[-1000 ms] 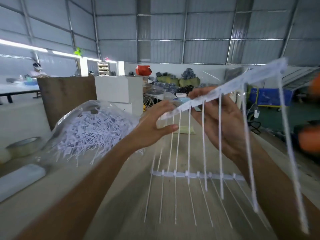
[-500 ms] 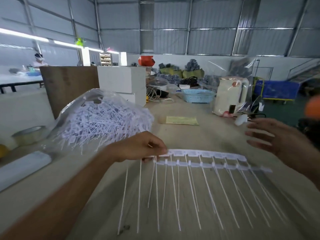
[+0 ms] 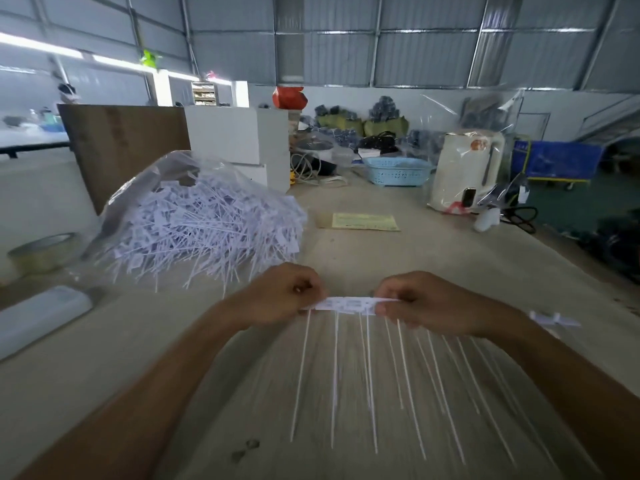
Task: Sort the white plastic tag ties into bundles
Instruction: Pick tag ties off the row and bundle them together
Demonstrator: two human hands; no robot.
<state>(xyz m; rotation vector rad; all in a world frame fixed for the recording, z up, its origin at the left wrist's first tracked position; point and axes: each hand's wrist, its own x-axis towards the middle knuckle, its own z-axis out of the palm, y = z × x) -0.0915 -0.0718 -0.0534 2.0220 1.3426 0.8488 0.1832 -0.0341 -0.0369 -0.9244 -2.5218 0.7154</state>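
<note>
At the bottom of the frame two bare forearms reach in from the lower corners over the pale surface (image 3: 450, 258). Long thin white tails fan down across the lower centre and lower right, running from the strip of tag ties (image 3: 349, 304) held just above the middle of the frame. The left hand (image 3: 277, 296) has its grip pinched on the strip's left end, fingers curled over it. The right hand (image 3: 426, 299) has its grip pinched on the strip's right end in the same way, so the flat white heads span the short gap between the two hands. A second run of white tie heads (image 3: 554, 319) shows to the right of the right wrist, blurred.

At the lower left edge lies a pale flat block (image 3: 38, 317). Above it, at the left edge, sits a roll of tape (image 3: 41, 252). In the centre left a clear plastic bag (image 3: 138, 188) holds a large heap of loose tag ties (image 3: 207, 230), their tails spilling toward the hands.

Beyond the hands, in the centre, a yellow paper slip (image 3: 363, 221) lies flat. Farther back stand a brown board (image 3: 124, 147), white boxes (image 3: 239, 136), a light blue basket (image 3: 396, 171) and a white appliance in clear wrap (image 3: 464, 168). In the upper part of the frame are the corrugated metal walls of the hall.
</note>
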